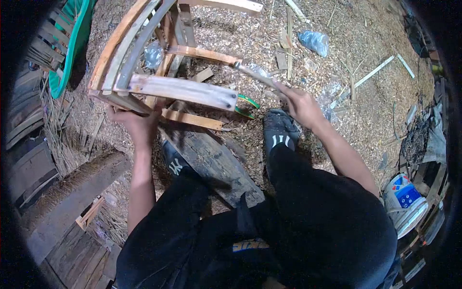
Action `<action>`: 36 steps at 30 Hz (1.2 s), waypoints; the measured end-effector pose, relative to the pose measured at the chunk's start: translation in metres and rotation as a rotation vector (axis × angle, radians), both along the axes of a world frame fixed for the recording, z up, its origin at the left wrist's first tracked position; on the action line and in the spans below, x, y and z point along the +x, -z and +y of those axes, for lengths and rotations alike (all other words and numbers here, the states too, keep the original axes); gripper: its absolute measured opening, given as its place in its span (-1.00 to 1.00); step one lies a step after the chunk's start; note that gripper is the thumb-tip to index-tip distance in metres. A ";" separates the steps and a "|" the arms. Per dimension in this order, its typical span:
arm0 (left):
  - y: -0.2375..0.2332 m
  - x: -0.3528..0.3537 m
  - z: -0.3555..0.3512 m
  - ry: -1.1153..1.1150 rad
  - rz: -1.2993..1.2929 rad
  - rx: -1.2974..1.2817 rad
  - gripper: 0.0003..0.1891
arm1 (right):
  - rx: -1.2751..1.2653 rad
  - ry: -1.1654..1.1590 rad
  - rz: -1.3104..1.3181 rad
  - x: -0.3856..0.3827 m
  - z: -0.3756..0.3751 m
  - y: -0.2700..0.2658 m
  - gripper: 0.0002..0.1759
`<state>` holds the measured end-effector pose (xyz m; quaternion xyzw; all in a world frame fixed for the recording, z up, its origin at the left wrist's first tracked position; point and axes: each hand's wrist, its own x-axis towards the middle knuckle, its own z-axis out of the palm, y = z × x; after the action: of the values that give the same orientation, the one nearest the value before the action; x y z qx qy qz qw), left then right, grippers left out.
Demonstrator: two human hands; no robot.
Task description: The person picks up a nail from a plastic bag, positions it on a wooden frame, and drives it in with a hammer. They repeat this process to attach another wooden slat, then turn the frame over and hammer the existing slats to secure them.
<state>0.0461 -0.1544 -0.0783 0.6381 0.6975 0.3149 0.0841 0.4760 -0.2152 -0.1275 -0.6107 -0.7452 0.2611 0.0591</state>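
Observation:
A wooden frame [183, 90] of curved slats and legs stands tilted at the upper left. My left hand [137, 123] is closed round its lower rail, with part of the fingers hidden behind the wood. My right hand [301, 105] grips the handle of a hammer [257, 75], whose head is near the end of a lighter slat of the frame. Dark nail or screw heads show at the end of the front slat. Below the frame a worn plank [211, 156] lies between my feet.
Wood shavings and offcuts cover the ground. A plastic bag [314, 42] lies at the upper right, long thin strips [370, 74] further right. A white and blue bucket [406, 195] stands at the lower right, a green-edged chair [72, 53] at the upper left, and a thick beam [77, 197] at the left.

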 end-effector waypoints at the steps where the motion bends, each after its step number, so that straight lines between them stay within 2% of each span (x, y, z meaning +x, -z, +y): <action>1: -0.003 -0.002 0.001 -0.017 -0.078 -0.031 0.39 | 0.089 0.053 0.209 0.002 -0.005 0.007 -0.38; 2: -0.005 -0.004 0.004 -0.038 -0.159 -0.054 0.39 | 0.185 0.104 0.413 0.004 -0.007 0.014 -0.38; 3: -0.009 -0.008 0.006 0.000 -0.203 -0.048 0.34 | 0.128 0.204 0.475 0.003 -0.007 0.016 -0.42; 4: -0.013 -0.012 0.009 -0.011 -0.204 -0.044 0.34 | 0.128 0.192 0.475 0.002 -0.008 0.015 -0.42; 6: -0.019 -0.020 0.023 -0.099 -0.261 -0.087 0.26 | 0.054 0.389 0.494 0.002 -0.007 0.010 -0.47; 7: -0.021 -0.030 0.031 -0.125 -0.238 -0.115 0.22 | -0.136 0.508 0.527 -0.001 -0.004 -0.001 -0.53; 8: -0.022 -0.039 0.041 -0.122 -0.233 -0.111 0.22 | -0.132 0.509 0.533 -0.001 -0.005 0.004 -0.53; 10: -0.028 -0.058 0.067 -0.252 -0.600 -0.262 0.22 | -0.017 0.515 0.569 0.003 -0.007 0.020 -0.55; 11: -0.016 -0.092 0.085 -0.349 -0.506 -0.409 0.19 | -0.010 0.496 0.651 0.003 -0.006 0.015 -0.55; 12: -0.024 -0.088 0.088 -0.347 -0.502 -0.402 0.19 | -0.005 0.495 0.657 0.003 -0.005 0.016 -0.55; 14: -0.047 -0.073 0.093 -0.399 -0.793 -0.461 0.08 | 0.109 0.425 0.575 0.001 -0.004 0.019 -0.55; 15: -0.049 -0.074 0.097 -0.398 -0.889 -0.488 -0.07 | -0.015 0.494 0.612 -0.004 -0.003 0.002 -0.55; 19: -0.051 -0.077 0.101 -0.405 -0.891 -0.482 -0.17 | 0.098 0.405 0.570 -0.002 -0.002 0.011 -0.55; 22: -0.045 -0.084 0.108 -0.433 -0.853 -0.445 -0.14 | 0.111 0.391 0.555 -0.001 -0.002 0.013 -0.55; 25: -0.039 -0.095 0.113 -0.376 -0.901 -0.471 -0.15 | -0.033 0.467 0.629 0.000 -0.002 0.013 -0.54; 32: -0.052 -0.077 0.107 -0.443 -0.835 -0.424 -0.15 | -0.031 0.453 0.601 0.000 -0.002 0.012 -0.54; 35: -0.048 -0.081 0.105 -0.378 -0.874 -0.466 -0.14 | 0.007 0.417 0.589 0.001 -0.003 0.014 -0.53; 36: -0.049 -0.072 0.100 -0.399 -0.879 -0.407 -0.32 | -0.011 0.428 0.579 0.001 -0.003 0.012 -0.53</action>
<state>-0.0255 -0.0548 -0.0296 0.2710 0.7515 0.4209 0.4297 0.4766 -0.2183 -0.1398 -0.6540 -0.5513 0.4092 0.3178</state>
